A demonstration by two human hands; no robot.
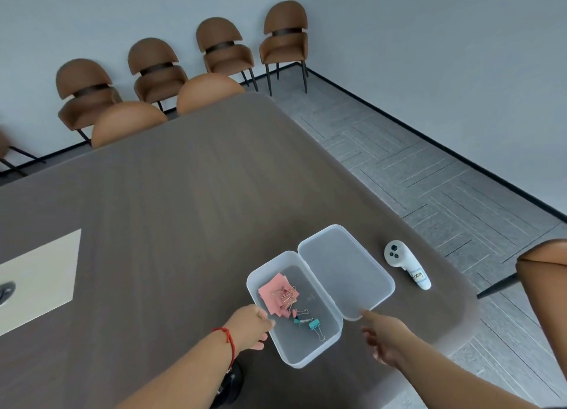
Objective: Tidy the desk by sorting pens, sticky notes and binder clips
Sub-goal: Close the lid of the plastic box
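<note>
A translucent plastic box [306, 355] lies open on the brown desk, its hinged lid [346, 270] flat to the right. Inside are pink sticky notes [273, 292], pink binder clips [287, 298] on top of them, and a teal binder clip [314, 325] nearer me. My left hand [251, 327], with a red string on the wrist, rests against the box's left wall, fingers curled; whether it grips the wall is unclear. My right hand [383, 335] is spread, its forefinger touching the lid's near corner. No pens are visible.
A white handheld controller [405, 263] with a label lies right of the lid, near the desk's rounded edge. A pale panel [40, 276] is set into the desk at left. Brown chairs [153, 68] line the far wall. A dark object [230, 387] sits under my left forearm.
</note>
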